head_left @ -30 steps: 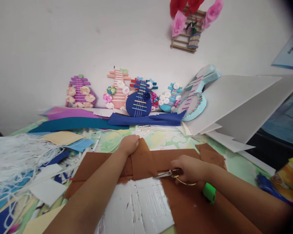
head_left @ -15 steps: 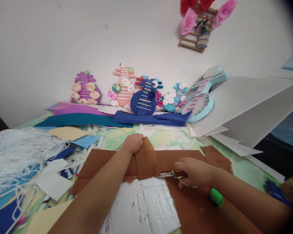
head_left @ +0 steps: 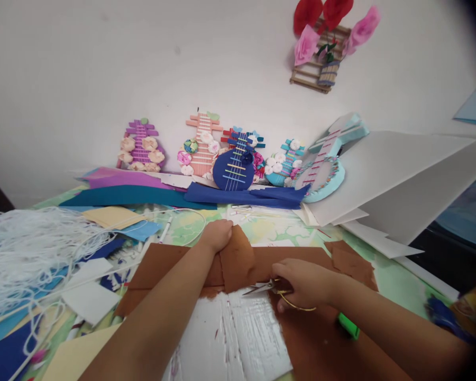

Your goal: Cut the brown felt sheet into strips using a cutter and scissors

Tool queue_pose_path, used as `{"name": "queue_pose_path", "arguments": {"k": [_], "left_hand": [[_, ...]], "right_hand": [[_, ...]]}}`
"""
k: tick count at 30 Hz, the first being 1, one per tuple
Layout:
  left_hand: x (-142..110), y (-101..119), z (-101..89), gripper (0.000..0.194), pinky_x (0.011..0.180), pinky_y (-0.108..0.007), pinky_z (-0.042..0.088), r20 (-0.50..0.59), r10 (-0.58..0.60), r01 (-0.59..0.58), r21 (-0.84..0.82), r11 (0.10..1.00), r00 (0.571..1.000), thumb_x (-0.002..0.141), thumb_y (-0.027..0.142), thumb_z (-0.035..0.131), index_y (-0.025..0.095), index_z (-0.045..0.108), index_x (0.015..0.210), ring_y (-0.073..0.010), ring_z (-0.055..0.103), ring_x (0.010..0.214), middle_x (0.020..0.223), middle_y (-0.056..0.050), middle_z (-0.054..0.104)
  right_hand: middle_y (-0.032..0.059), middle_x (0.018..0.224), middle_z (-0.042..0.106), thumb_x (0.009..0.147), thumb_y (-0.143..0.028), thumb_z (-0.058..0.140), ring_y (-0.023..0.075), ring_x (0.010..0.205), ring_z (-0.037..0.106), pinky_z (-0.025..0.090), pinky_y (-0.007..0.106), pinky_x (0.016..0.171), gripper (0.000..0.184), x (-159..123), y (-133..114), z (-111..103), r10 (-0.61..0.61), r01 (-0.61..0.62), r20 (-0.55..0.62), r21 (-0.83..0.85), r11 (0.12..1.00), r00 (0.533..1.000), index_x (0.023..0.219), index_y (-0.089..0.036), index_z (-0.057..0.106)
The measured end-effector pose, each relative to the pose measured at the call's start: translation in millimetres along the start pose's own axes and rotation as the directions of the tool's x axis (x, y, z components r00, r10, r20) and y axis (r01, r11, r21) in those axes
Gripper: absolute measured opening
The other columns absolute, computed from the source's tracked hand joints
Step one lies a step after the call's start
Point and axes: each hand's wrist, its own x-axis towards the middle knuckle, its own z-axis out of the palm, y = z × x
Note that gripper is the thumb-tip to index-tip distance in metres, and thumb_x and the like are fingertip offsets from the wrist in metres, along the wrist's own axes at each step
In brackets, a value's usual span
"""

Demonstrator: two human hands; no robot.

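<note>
Your left fingers pinch the brown sheet, likely light and bendy; hold its edge there. Your right fingers grip the scissors.

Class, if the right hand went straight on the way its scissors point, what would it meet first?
Probably the left forearm, after the scissors crossed above the shiny white panel; height is unclear, so the blades might touch the panel sooner.

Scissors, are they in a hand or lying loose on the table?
In a hand: the right hand grasps the scissors by their gold handles, blades pointing left near the far edge of the white panel.
</note>
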Motion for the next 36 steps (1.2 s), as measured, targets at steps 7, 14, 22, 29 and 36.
{"name": "queue_pose_path", "arguments": {"k": [7,14,22,29,36], "left_hand": [[0,-2,-0.1,0.022,0.072,-0.037,0.044,-0.011,-0.017,0.016,-0.036,0.999,1.0,0.086,0.028,0.047,0.016,0.049,0.104,-0.0182,0.053,0.086,0.105,-0.006,0.05],[-4,2,-10.0,0.021,0.072,-0.037,0.044,-0.08,-0.03,0.024,-0.068,0.997,0.996,0.086,0.028,0.046,0.016,0.05,0.103,-0.0179,0.053,0.085,0.104,-0.006,0.051],[2,19,-63.9,0.018,0.069,-0.034,0.044,-0.11,0.055,-0.062,-0.062,0.996,0.992,0.086,0.029,0.046,0.015,0.053,0.095,-0.0161,0.054,0.08,0.094,-0.004,0.054],[3,43,-105.7,0.012,0.062,-0.026,0.039,-0.081,0.128,-0.13,-0.027,0.991,0.989,0.077,0.018,0.045,0.02,0.056,0.08,-0.0171,0.053,0.074,0.077,0.0,0.058],[-8,41,-132.5,0.015,0.06,-0.025,0.039,-0.105,0.053,-0.052,0.017,0.999,0.993,0.078,0.017,0.041,0.02,0.056,0.082,-0.0173,0.054,0.073,0.076,0.001,0.058]], "right_hand": [[0.0036,0.081,0.056,0.058,-0.046,0.062,0.0206,0.072,0.05,0.032,0.026,0.054,0.035,-8,2,0,0.05,-0.05,-0.012,-0.018,0.999,0.999,0.078,-0.02,0.05],[0.0023,0.078,0.055,0.058,-0.043,0.063,0.0188,0.069,0.049,0.029,0.025,0.053,0.032,-13,8,-1,0.064,-0.064,-0.043,-0.009,0.998,0.997,0.076,-0.02,0.05],[0.0029,0.08,0.055,0.06,-0.041,0.063,0.0182,0.071,0.049,0.032,0.026,0.057,0.031,-20,16,-1,0.077,-0.076,-0.097,0.013,0.997,0.992,0.08,-0.02,0.052],[0.0047,0.082,0.054,0.058,-0.045,0.063,0.0206,0.074,0.049,0.034,0.028,0.059,0.037,-20,15,3,0.013,-0.013,-0.119,-0.002,1.0,0.993,0.082,-0.019,0.053],[0.0057,0.083,0.056,0.057,-0.044,0.064,0.0231,0.078,0.05,0.036,0.03,0.062,0.039,-4,7,11,-0.085,0.076,-0.144,-0.066,0.995,0.986,0.086,-0.019,0.054]]}}
